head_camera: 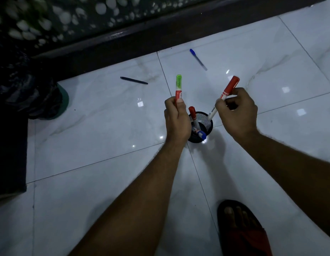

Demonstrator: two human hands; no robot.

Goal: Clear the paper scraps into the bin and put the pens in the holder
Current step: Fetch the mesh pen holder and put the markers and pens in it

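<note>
A black mesh pen holder (208,124) stands on the white tiled floor, with a red-capped marker (193,113) and a blue-capped marker (201,134) inside. My left hand (176,120) grips a green-capped marker (178,85) upright, just left of the holder. My right hand (238,113) holds a red-capped marker (228,89) tilted, its lower end at the holder's rim. A dark pen (134,80) and a blue-capped pen (198,59) lie on the floor farther away. No paper scraps show.
A bin lined with a black plastic bag (22,89) stands at the left by a dark mat (9,154). A dark ledge (123,43) runs along the far side. A foot in a dark sandal (239,224) rests at the lower right.
</note>
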